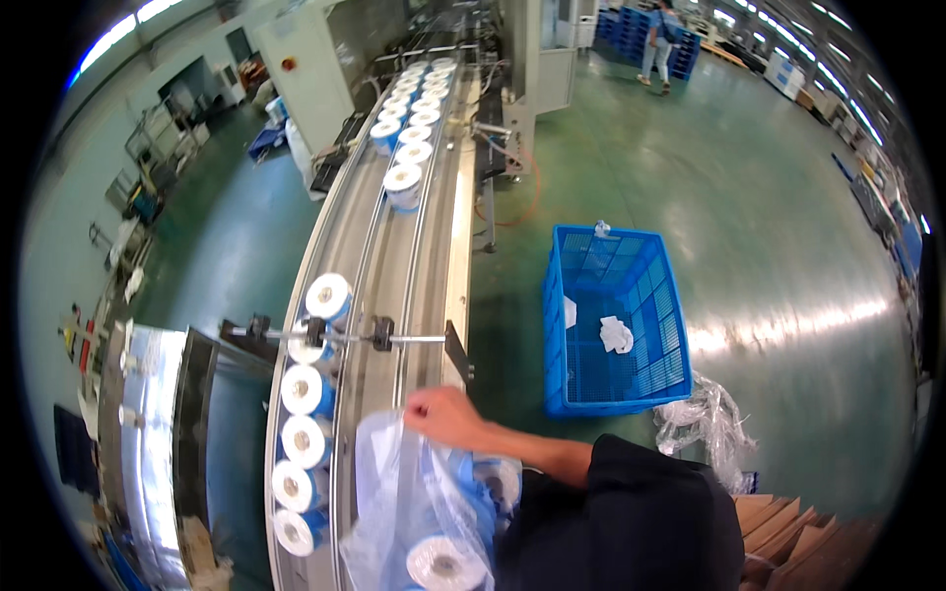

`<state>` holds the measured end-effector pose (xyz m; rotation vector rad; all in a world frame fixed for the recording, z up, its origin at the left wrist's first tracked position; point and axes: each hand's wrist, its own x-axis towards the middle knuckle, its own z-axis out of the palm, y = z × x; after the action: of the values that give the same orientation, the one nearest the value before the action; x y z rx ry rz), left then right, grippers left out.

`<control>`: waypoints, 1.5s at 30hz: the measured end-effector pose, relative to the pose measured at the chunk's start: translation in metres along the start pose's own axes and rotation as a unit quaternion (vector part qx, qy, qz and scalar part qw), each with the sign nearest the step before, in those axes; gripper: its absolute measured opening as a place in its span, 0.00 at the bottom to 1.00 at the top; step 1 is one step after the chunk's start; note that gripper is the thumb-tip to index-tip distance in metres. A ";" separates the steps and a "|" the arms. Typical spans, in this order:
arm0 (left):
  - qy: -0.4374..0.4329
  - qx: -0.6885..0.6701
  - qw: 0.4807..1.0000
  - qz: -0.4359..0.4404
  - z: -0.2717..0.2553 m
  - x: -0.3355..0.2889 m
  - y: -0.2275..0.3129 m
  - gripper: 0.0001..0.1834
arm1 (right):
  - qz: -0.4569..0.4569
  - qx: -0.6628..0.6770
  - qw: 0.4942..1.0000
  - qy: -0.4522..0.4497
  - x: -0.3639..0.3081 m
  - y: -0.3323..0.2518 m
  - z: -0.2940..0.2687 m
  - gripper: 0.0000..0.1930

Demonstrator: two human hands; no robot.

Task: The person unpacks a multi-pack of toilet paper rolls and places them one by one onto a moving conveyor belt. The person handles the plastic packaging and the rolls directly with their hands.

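My right hand (pixel 440 416) is closed on the upper edge of a thin, see-through plastic bag (pixel 389 473) beside the conveyor. Two or so paper rolls in blue-and-white wrapping are in or under the bag; one roll (pixel 445 564) shows its white round end at the lower edge. My left hand does not show. Left of the bag, several similar rolls (pixel 307 390) stand in a line along the left lane of the conveyor (pixel 394 266). Farther up, a double row of rolls (pixel 414 153) sits in the lanes.
A metal crossbar (pixel 414 339) with black clamps spans the conveyor. Right of it stands a blue plastic crate (pixel 680 379) with crumpled white pieces (pixel 616 335) inside. Clear plastic film (pixel 708 424) and cardboard (pixel 774 522) lie behind my right arm. A person (pixel 661 44) walks far off.
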<state>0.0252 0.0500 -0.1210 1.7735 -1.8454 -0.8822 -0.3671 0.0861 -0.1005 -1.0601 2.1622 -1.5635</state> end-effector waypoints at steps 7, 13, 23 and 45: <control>0.102 0.018 0.988 -0.116 -0.104 -0.077 -0.078 0.27 | 0.010 -0.224 0.974 -0.010 -0.004 -0.024 -0.092 0.11; 0.272 -0.190 0.924 -0.190 -0.089 -0.081 -0.121 0.28 | -0.201 -0.192 0.939 -0.201 -0.060 -0.075 -0.066 0.17; 0.451 0.095 0.886 0.045 -0.141 -0.085 -0.032 0.12 | -0.216 -0.257 0.808 -0.484 -0.075 -0.119 -0.063 0.53; -0.170 0.078 0.953 0.237 -0.054 -0.051 0.100 0.60 | -0.346 -0.277 0.756 -0.481 -0.129 -0.123 -0.051 0.52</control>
<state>-0.0048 0.0902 -0.0067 1.2131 -2.4808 -0.9045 -0.2584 0.1929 0.0046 -2.3600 1.4828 -0.2038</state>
